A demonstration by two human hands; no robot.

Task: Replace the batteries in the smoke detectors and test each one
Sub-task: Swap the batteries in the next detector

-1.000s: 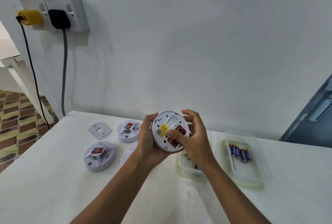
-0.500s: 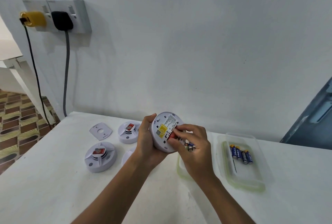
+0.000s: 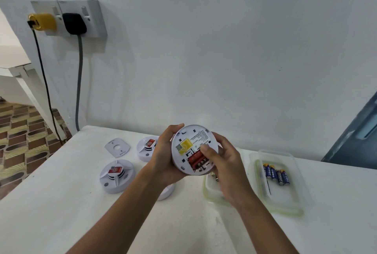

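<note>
I've got the smoke detector (image 3: 193, 149) up off the table (image 3: 61, 213), back side turned toward my camera so the battery bay faces me. My left hand (image 3: 165, 158) wraps its left rim, fingers curled behind and thumb over the top edge, a steadying grip that frees the other hand to work. My right hand (image 3: 222, 164) curls round the right rim, thumb pressed just above the two red batteries (image 3: 196, 160) sitting side by side in the bay. My read: I'm levering those old cells out, or seating them, and I can't say which from here.

The yellow label (image 3: 186, 146) sits above the bay; the print beside it is too small to read. On the table to my right, a clear container (image 3: 285, 204) holds the blue batteries (image 3: 276, 175), close enough for a quick reach. A second container (image 3: 212, 192) lies under my right wrist, mostly hidden, with a few cell ends showing.

Two more detectors wait face-up at left, the nearer one (image 3: 116, 175) and the farther one (image 3: 147, 148), with a mounting plate (image 3: 117, 147) beside them. Something white and round (image 3: 166, 191) peeks out below my left forearm, too covered to identify. Both hands' fingertips behind the detector are out of sight.
</note>
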